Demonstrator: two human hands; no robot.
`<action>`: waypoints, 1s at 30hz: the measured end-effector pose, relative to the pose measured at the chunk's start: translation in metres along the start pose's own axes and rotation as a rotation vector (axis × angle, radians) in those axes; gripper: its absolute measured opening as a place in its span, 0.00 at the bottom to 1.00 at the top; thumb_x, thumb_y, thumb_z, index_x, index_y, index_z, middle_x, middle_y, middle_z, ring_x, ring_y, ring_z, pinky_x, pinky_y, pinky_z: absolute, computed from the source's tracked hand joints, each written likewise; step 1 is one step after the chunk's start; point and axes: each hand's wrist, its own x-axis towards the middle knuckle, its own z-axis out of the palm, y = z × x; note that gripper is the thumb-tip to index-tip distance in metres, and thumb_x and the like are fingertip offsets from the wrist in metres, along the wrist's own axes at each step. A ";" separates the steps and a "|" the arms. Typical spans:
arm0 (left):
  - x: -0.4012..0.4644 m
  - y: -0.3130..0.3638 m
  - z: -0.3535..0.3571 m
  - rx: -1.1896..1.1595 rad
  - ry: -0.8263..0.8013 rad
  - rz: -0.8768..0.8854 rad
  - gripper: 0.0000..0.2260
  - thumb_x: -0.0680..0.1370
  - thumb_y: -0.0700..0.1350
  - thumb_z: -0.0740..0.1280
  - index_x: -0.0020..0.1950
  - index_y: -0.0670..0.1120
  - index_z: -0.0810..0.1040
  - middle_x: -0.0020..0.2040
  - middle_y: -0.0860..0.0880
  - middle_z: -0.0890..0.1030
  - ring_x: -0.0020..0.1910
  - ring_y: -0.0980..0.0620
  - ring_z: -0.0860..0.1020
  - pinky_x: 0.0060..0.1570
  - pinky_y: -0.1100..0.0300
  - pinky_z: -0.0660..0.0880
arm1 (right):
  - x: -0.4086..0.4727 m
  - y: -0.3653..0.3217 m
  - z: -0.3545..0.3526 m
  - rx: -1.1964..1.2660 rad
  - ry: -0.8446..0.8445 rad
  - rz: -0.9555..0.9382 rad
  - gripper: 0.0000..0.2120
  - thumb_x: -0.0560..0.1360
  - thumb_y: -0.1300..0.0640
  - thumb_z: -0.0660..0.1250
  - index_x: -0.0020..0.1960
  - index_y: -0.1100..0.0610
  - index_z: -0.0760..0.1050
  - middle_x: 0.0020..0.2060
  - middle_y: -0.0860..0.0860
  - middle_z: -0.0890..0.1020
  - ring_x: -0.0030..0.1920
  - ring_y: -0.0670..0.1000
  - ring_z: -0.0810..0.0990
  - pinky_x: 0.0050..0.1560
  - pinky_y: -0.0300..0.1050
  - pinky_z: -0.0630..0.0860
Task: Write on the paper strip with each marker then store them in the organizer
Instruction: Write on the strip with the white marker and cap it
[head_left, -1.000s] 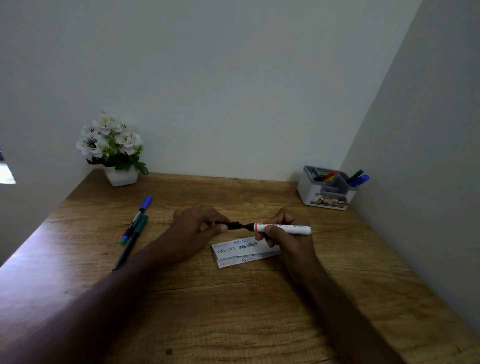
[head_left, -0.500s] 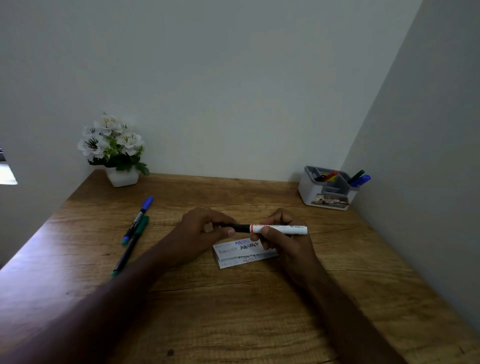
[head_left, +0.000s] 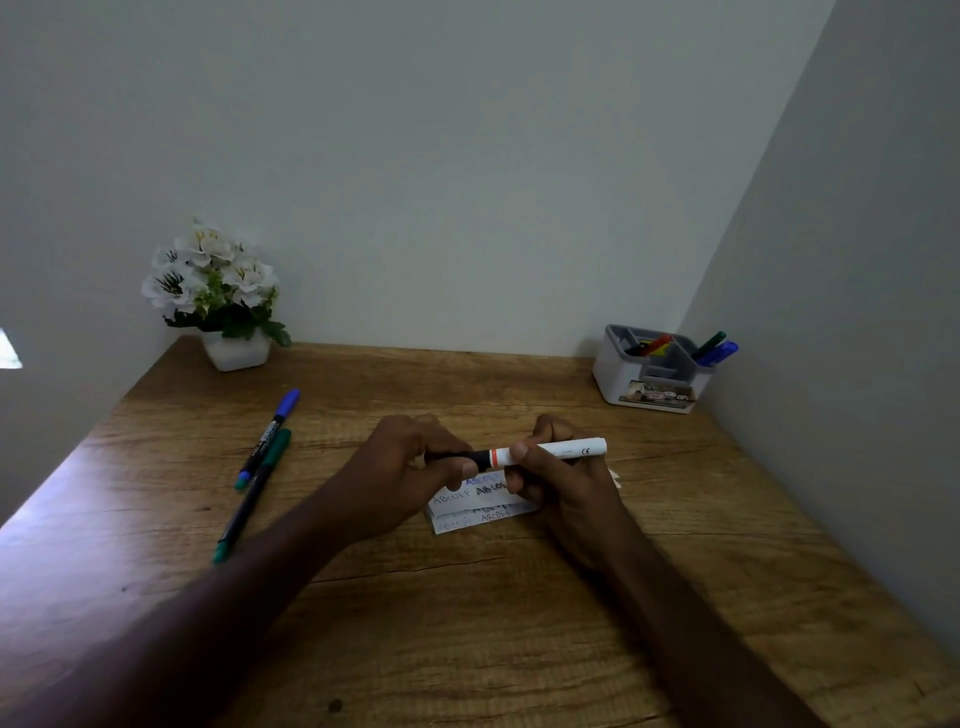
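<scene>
Between my hands, just above the paper strip (head_left: 478, 501), I am holding the marker (head_left: 545, 451) level, axis running left-right: left hand (head_left: 410, 467) gripping its black cap, right hand (head_left: 561, 478) gripping the barrel. The organizer (head_left: 649, 376) is standing beyond my right hand, which is nearer it.

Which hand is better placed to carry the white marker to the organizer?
Right hand: it grips the white marker by its barrel, and the organizer stands on its side.

Home desk nook, wooden desk (head_left: 467, 649), potted flowers (head_left: 218, 291), pen organizer (head_left: 654, 379)
</scene>
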 end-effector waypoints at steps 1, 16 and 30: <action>0.000 0.001 0.001 -0.004 0.000 0.003 0.14 0.77 0.43 0.69 0.40 0.63 0.79 0.37 0.57 0.81 0.41 0.53 0.77 0.40 0.59 0.73 | -0.001 -0.001 0.000 -0.003 0.001 0.001 0.10 0.77 0.56 0.68 0.37 0.49 0.76 0.31 0.54 0.79 0.32 0.47 0.75 0.35 0.41 0.72; 0.014 0.001 0.008 -0.035 0.059 -0.154 0.10 0.76 0.54 0.68 0.54 0.54 0.83 0.51 0.63 0.81 0.51 0.69 0.77 0.47 0.73 0.72 | 0.007 0.002 -0.001 -0.081 0.261 -0.016 0.11 0.82 0.56 0.61 0.60 0.57 0.78 0.52 0.51 0.85 0.55 0.49 0.83 0.54 0.46 0.80; 0.153 0.017 0.035 0.358 -0.171 -0.053 0.14 0.75 0.59 0.66 0.53 0.54 0.83 0.50 0.56 0.84 0.48 0.57 0.79 0.58 0.45 0.73 | 0.076 -0.085 -0.153 -1.186 0.601 -0.200 0.05 0.76 0.55 0.71 0.48 0.57 0.81 0.40 0.53 0.85 0.38 0.49 0.80 0.37 0.36 0.74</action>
